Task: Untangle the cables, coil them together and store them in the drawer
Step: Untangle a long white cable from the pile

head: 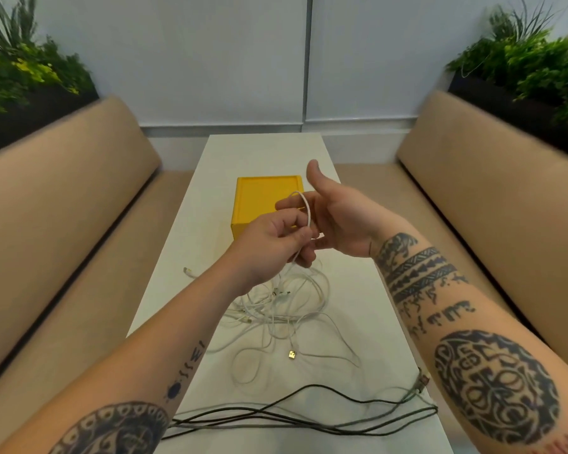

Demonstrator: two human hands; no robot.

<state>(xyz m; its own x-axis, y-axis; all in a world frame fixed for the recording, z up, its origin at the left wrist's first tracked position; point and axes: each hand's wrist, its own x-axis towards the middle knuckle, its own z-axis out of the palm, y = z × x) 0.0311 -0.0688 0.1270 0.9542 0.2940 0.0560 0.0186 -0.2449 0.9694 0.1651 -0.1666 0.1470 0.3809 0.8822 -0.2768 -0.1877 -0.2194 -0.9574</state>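
Hands: the left hand (276, 247) pinches a white cable (304, 211) between its fingertips; the right hand (335, 221) is spread open, thumb up, with that cable looped over its fingers.
White cables: a loose tangle (289, 309) on the worktop (368, 309), trailing up into the hands; a gold plug (292, 354) lies at its near edge.
Dark cable: long wavy strands (292, 417) across the near end of the worktop.
Box: yellow (259, 198), just behind the hands, partly hidden by them.
Around: tan benches (492, 178) both sides, plants (538, 60) behind.
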